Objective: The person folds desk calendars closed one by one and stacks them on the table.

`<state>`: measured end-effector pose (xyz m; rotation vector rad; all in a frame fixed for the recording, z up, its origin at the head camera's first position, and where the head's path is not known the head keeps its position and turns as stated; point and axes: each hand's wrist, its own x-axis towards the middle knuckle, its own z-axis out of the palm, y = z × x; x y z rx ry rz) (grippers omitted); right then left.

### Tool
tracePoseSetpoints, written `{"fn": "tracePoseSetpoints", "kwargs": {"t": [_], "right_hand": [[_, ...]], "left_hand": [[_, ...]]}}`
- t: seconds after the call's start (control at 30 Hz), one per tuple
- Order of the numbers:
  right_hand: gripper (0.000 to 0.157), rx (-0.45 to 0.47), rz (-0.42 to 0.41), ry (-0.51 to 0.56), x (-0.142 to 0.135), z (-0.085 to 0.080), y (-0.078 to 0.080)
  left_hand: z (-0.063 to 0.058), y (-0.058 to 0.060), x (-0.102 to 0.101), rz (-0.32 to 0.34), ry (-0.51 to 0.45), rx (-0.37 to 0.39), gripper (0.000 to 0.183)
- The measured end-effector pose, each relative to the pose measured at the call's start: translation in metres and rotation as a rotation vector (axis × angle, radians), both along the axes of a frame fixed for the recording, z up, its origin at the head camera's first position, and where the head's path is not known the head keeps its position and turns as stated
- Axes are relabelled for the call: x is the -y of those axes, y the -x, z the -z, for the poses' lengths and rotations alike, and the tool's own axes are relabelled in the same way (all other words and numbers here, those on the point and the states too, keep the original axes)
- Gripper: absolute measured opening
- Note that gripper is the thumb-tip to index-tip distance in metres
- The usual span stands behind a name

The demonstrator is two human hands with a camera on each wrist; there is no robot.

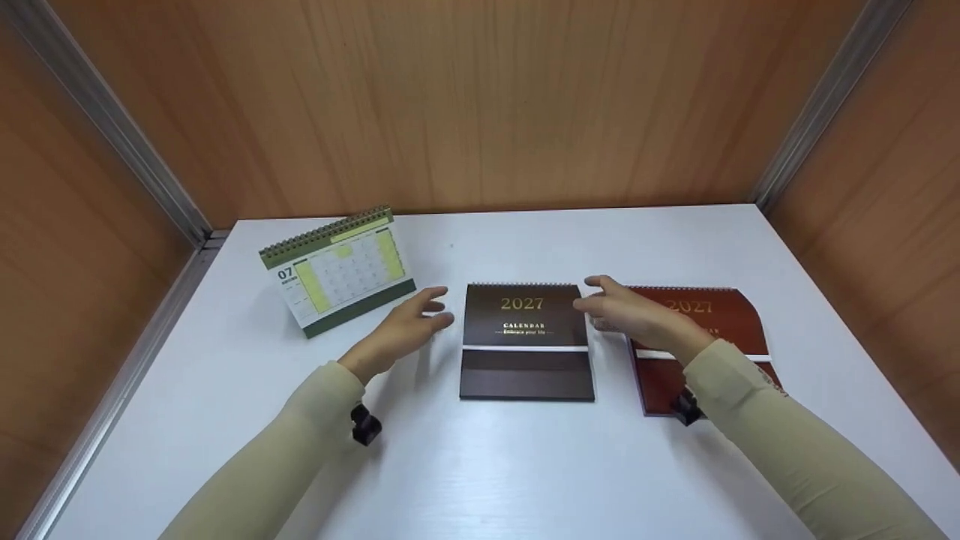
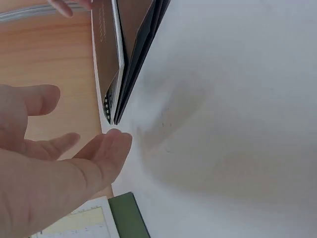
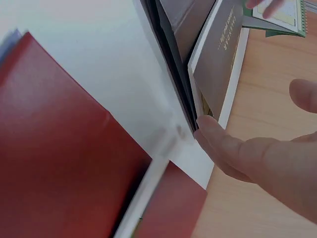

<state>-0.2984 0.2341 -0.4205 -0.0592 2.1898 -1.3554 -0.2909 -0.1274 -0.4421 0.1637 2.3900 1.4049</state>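
Note:
A dark brown 2027 desk calendar [image 1: 525, 375] stands in the middle of the white table, between the two hands. To its left, the left hand [image 1: 405, 330] is held with its fingers loosely extended; a gap separates them from the calendar. The right hand [image 1: 637, 313] reaches over part of a red 2027 desk calendar [image 1: 731, 322], its fingertips at the brown calendar's right edge. In the right wrist view a fingertip overlaps the brown cover [image 3: 223, 64]; I cannot tell whether they touch. Neither hand holds anything.
A green and white desk calendar [image 1: 349, 266], showing 07, stands at an angle at the back left. Wooden panels [image 1: 495, 105] with metal corner strips [image 1: 825, 105] enclose the white table [image 1: 517, 465] at the back and sides. Each wrist carries a small black device [image 1: 365, 425].

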Motion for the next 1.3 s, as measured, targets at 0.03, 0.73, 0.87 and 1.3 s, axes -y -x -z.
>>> {"fn": "tracePoseSetpoints", "kwargs": {"t": [0.03, 0.73, 0.87, 1.3], "right_hand": [[0.087, 0.026, 0.014, 0.030, -0.001, 0.001, 0.000], [0.047, 0.262, 0.159, 0.438, -0.007, 0.020, -0.003], [0.038, 0.282, 0.188, 0.441, -0.008, 0.023, -0.001], [0.033, 0.314, 0.242, 0.491, -0.007, 0.029, 0.002]], "left_hand": [[0.001, -0.001, 0.002, -0.012, -0.045, 0.038, 0.064], [0.014, -0.007, -0.008, -0.088, -0.393, 0.346, 0.066], [0.015, -0.007, -0.009, -0.088, -0.405, 0.351, 0.065], [0.017, -0.005, -0.012, -0.037, -0.378, 0.343, 0.061]]}}
